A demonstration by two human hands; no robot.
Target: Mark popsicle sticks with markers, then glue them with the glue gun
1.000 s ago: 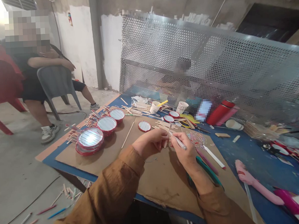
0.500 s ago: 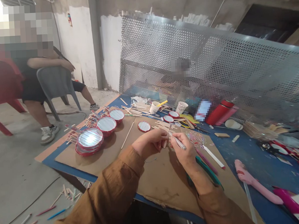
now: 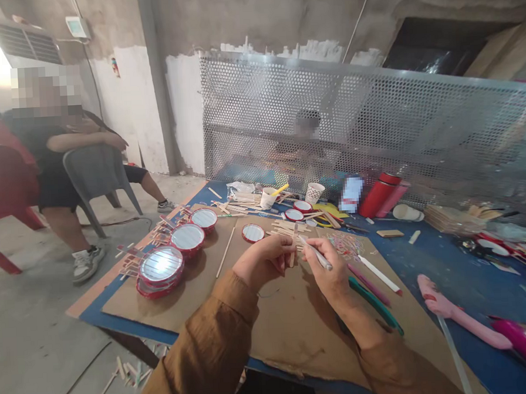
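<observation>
My left hand [image 3: 262,257] is closed on a small wooden stick [image 3: 293,251], pinched upright between thumb and fingers above the cardboard. In my right hand [image 3: 329,273] is a white pen [image 3: 321,260], held in a writing grip with its tip close to the stick. Whether the tip touches the wood is too small to tell. Just behind my hands lie loose wooden sticks [image 3: 286,226] and a round red-rimmed disc [image 3: 253,233]. A tangle of coloured rubber bands [image 3: 347,244] lies beyond my right hand.
Several red-rimmed drum-like pieces with sticks [image 3: 161,262] stand at left on the cardboard [image 3: 297,336]. On the right are a white marker [image 3: 380,275], teal-handled tool [image 3: 377,305], pink glue gun [image 3: 463,316] and red bottle [image 3: 380,195]. A perforated metal panel [image 3: 249,103] stands behind; a person sits at left.
The camera view has tilted upward, so the table sits lower in the picture. My hands keep their grips on the stick and the pen, close together as before.
</observation>
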